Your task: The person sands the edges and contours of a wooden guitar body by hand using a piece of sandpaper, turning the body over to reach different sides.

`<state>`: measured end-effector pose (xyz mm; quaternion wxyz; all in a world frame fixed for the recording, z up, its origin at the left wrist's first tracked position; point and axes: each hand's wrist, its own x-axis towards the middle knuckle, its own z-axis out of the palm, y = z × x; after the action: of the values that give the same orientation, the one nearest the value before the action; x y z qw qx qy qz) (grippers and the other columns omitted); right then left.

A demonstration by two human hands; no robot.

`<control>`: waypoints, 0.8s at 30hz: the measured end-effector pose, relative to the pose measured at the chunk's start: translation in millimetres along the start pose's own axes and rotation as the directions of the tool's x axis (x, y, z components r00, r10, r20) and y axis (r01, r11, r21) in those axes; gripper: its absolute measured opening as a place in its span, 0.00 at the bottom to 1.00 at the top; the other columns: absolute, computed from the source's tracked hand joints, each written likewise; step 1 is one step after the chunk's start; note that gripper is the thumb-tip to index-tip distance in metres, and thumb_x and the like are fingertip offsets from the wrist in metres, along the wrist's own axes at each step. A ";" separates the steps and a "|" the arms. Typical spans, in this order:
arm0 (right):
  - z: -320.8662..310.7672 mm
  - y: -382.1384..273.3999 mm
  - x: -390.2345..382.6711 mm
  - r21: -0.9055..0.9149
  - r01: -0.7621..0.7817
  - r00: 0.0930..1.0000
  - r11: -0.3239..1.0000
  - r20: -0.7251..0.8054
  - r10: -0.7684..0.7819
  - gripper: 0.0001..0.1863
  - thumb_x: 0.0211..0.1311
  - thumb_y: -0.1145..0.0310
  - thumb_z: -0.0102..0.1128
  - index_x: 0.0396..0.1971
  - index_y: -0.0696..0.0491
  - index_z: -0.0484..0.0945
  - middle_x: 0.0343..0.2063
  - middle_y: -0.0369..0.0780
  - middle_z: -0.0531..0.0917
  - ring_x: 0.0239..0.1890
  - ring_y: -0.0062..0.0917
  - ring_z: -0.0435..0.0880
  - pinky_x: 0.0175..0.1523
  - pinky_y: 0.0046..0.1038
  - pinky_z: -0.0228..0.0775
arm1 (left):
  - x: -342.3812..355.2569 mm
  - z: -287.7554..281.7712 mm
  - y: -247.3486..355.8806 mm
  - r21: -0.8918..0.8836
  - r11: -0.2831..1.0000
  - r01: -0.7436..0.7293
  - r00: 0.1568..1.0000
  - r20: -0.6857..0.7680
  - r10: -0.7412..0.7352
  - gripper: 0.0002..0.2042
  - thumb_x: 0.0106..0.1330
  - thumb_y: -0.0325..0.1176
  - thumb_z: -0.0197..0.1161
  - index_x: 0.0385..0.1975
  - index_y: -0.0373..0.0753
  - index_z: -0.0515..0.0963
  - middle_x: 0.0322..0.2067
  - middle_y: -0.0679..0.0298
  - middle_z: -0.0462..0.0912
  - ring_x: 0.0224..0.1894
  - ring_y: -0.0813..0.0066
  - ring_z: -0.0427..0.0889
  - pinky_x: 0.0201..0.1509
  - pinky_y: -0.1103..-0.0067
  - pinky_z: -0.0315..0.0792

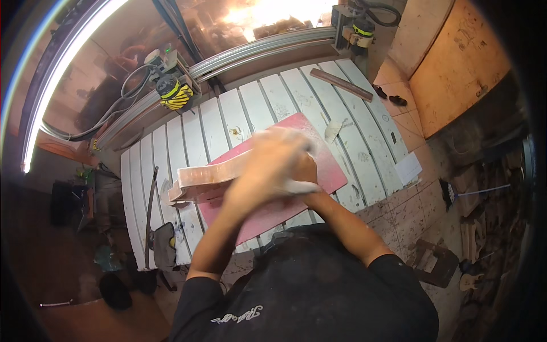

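A curved, pale wooden piece (208,174) lies across a pink board (329,165), its stepped end jutting past the board's left edge. My left hand (268,162) is over the right part of the wood, smeared by motion, so its fingers cannot be read. White covering or dust shows around its fingertips and thumb. Just beyond it, my right hand (306,171) is closed around the wood's right end, partly hidden by the left hand. Whether either hand also holds a small tool cannot be seen.
Under the board is a white slatted machine bed (228,117). A metal rail (268,54) spans the back, with two tool heads (171,91). A brown strip (342,84) lies far right, a paper sheet (408,168) at the right edge, a dark curved bar (151,214) at left.
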<state>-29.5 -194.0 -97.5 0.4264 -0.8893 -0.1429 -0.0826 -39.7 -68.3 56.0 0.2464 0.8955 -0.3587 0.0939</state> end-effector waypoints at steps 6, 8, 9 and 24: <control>-3.7 -21.9 4.3 -0.067 0.008 0.994 0.998 -0.105 -0.015 0.17 0.57 0.68 0.68 0.44 0.54 0.74 0.37 0.49 0.81 0.38 0.50 0.84 0.41 0.49 0.76 | -48.9 5.5 -66.8 0.174 0.847 0.503 0.840 0.133 -0.526 0.35 0.43 0.48 0.82 0.52 0.39 0.75 0.38 0.49 0.86 0.44 0.44 0.86 0.47 0.56 0.76; -7.3 -29.6 -8.3 -0.170 0.087 0.994 0.981 -0.051 -0.097 0.16 0.56 0.69 0.69 0.42 0.54 0.74 0.36 0.48 0.80 0.37 0.49 0.83 0.39 0.49 0.73 | -46.6 11.7 -71.2 0.217 0.844 0.490 0.852 0.084 -0.516 0.32 0.44 0.46 0.81 0.47 0.39 0.75 0.34 0.49 0.86 0.39 0.42 0.86 0.42 0.55 0.76; -4.4 -30.2 -8.6 -0.169 0.083 0.995 0.982 -0.042 -0.092 0.16 0.56 0.69 0.69 0.42 0.54 0.74 0.36 0.48 0.80 0.37 0.49 0.83 0.39 0.49 0.73 | -46.4 14.1 -73.4 0.264 0.840 0.473 0.867 0.028 -0.497 0.28 0.45 0.45 0.80 0.42 0.38 0.74 0.31 0.48 0.86 0.35 0.41 0.86 0.38 0.54 0.77; 5.9 -42.4 -2.2 -0.207 0.024 0.997 0.978 -0.061 -0.037 0.17 0.56 0.69 0.69 0.44 0.54 0.74 0.36 0.51 0.80 0.40 0.55 0.82 0.42 0.52 0.74 | -39.1 17.2 -93.0 0.260 0.835 0.486 0.865 -0.007 -0.501 0.30 0.42 0.51 0.82 0.39 0.39 0.76 0.31 0.45 0.86 0.37 0.41 0.86 0.40 0.55 0.77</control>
<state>-45.1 -164.5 -70.6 0.3351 -0.9233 -0.1334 -0.1322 -4.2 4.0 -7.1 0.1348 0.9839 -0.1081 0.0446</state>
